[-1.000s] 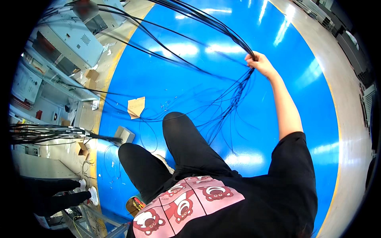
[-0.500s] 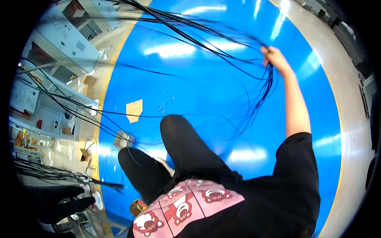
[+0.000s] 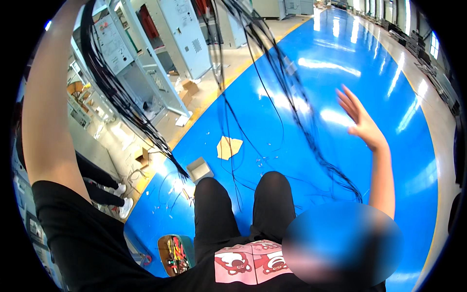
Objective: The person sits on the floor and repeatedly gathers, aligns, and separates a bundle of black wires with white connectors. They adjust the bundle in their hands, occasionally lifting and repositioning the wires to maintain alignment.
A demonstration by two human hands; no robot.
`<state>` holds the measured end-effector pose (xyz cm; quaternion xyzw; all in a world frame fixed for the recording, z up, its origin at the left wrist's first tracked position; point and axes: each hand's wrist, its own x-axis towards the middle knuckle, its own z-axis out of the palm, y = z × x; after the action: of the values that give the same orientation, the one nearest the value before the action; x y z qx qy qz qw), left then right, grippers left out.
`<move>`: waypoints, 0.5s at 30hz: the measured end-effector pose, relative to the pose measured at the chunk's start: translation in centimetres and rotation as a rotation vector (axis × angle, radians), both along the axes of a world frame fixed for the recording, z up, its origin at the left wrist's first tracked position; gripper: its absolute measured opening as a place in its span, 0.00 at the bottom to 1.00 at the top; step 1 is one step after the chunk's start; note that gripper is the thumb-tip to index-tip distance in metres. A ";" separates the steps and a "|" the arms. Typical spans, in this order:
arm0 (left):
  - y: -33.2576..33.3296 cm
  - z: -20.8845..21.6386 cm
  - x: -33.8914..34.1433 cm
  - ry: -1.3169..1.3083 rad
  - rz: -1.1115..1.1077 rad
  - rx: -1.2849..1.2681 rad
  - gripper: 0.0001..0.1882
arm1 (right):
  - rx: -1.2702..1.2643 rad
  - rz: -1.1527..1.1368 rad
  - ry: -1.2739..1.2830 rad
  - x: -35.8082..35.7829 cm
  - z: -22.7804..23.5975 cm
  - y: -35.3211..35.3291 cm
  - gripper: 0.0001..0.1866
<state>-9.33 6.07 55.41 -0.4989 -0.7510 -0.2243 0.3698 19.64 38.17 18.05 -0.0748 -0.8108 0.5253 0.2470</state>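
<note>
black cables (image 3: 315, 148) hang in a loose bundle well to the right of the gray box (image 3: 200, 170), coming down from above the view, their lower ends trailing farther right of that box above or on the blue floor (image 3: 350, 160). a second dark bundle (image 3: 127, 113) slants in from the left of the box and ends just beside it; whether its tips touch the box, i cannot tell. thin strands (image 3: 224, 92) dangle between the two, beyond the box and slightly to its right. the step in hand looks like handling and parting these hanging lengths, and gripping the nearest bundle would call for the right hand (image 3: 361, 119) to move left, toward the box side, and close around it. that hand is raised well right of the box and beyond it, fingers released and spread, thumb apart, holding nothing, its palm seemingly turned toward the cables. the left forearm (image 3: 48, 107) climbs well to the left of the box and leaves at the top edge; the left hand is out of sight, so i cannot tell whether its fingers are clenched or grasping anything.
</note>
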 end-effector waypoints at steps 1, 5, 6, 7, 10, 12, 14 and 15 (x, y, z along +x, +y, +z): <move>-0.7 0.4 0.4 -0.027 0.043 -0.015 0.16 | 0.040 0.076 0.147 -4.0 2.6 -3.0 0.75; 0.4 0.7 -0.2 -0.029 -0.090 -0.037 0.17 | 0.115 0.201 0.414 -14.0 10.1 -9.6 0.72; 0.7 1.0 -0.5 -0.016 -0.107 -0.048 0.17 | 0.073 0.207 0.433 -16.5 10.4 -9.9 0.76; 0.8 1.7 -1.4 0.018 -0.173 -0.066 0.16 | 0.041 0.177 0.460 -19.0 10.6 -10.6 0.79; 0.6 1.2 0.5 -0.031 -0.126 0.013 0.16 | -0.021 0.158 0.521 -23.6 8.9 -10.9 0.78; -0.3 1.5 -0.3 -0.024 -0.110 0.040 0.16 | -0.044 0.172 0.581 -26.0 7.7 -11.5 0.76; -0.8 1.5 -1.4 -0.013 -0.132 0.049 0.15 | -0.045 0.130 0.597 -27.8 5.7 -11.5 0.74; -1.1 1.5 -1.9 0.000 -0.163 0.049 0.15 | -0.093 0.135 0.554 -28.2 3.9 -11.7 0.74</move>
<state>-11.19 5.01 56.89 -0.5492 -0.7022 -0.2719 0.3624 -8.57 26.50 21.96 0.1145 -0.6907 0.5775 0.4199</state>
